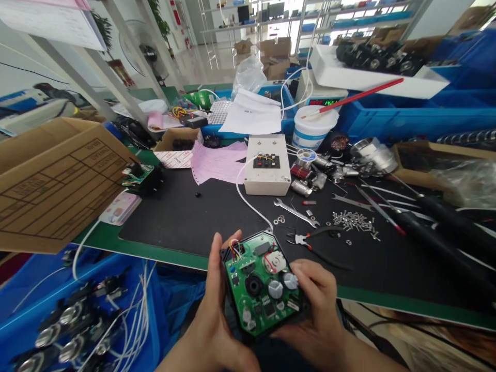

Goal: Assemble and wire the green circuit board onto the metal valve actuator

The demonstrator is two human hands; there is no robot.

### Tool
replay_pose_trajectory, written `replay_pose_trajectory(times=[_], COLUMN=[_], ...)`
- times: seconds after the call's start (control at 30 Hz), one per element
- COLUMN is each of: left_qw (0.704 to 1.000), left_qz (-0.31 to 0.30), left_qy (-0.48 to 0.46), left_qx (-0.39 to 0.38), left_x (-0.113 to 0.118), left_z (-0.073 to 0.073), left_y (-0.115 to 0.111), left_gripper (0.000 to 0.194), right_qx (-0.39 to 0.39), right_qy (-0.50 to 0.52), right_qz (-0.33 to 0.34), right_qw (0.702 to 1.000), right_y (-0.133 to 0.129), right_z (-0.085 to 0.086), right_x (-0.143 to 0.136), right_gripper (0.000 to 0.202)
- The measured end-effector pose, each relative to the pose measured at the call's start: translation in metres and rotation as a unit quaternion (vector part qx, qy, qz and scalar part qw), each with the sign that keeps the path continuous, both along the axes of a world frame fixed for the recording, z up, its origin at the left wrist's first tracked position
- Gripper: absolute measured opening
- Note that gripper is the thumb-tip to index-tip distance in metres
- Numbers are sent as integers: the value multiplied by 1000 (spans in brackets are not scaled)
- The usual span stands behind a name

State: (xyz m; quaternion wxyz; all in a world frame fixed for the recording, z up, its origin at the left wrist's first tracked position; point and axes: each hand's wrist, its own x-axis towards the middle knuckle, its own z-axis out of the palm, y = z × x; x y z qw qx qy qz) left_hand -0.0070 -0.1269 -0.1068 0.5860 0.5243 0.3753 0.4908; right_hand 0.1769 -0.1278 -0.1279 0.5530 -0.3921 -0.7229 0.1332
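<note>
Between my two hands is a green circuit board set in a black housing, tilted toward me at the bench's front edge. My left hand grips its left side, thumb low and fingers along the edge. Around the right side and lower corner wraps my right hand. Capacitors, a coil and small coloured wires stand on the board. From its top a white cable runs to a beige box with a black connector strip. Side cutters with dark handles lie just right of the board.
A wrench, a heap of screws and solder wire lie on the black mat. At the left stands a cardboard box beside another board. A blue bin of cabled parts sits below. Black-handled tools lie at right.
</note>
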Motion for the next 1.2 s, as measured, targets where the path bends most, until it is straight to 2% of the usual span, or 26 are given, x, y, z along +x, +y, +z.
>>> replay_pose_trajectory(times=[0.17, 0.4, 0.67, 0.77, 0.83, 0.9, 1.0, 1.13, 1.2], left_qw=[996, 990, 993, 997, 997, 994, 990, 980, 976], left_qz=[-25, -21, 20, 59, 78, 91, 129, 188, 212], left_qy=[71, 133, 108, 40, -8, -32, -35, -33, -29], left_qx=[43, 32, 31, 22, -12, -44, -55, -59, -43], left_x=[-2, -7, 3, 14, 21, 26, 33, 46, 54], left_z=[8, 10, 10, 9, 10, 11, 14, 11, 8], left_y=[-2, -4, -6, 2, 9, 17, 26, 34, 38], left_gripper=[103, 106, 102, 104, 104, 95, 72, 69, 70], right_qx=[20, 23, -5, -56, -113, -161, -208, -278, -294], right_qy=[46, 45, 76, 142, 214, 272, 305, 303, 298], right_qz=[37, 73, 85, 97, 100, 103, 118, 142, 147], right_qw=[998, 996, 993, 983, 965, 943, 922, 900, 896], right_y=[-5, -11, -7, 6, 19, 33, 51, 65, 71], right_z=[-8, -19, -15, -9, -6, -3, -1, -4, -5], right_x=[8, 13, 14, 12, 10, 8, 8, 9, 8], right_gripper=[62, 66, 66, 67, 64, 54, 44, 53, 67])
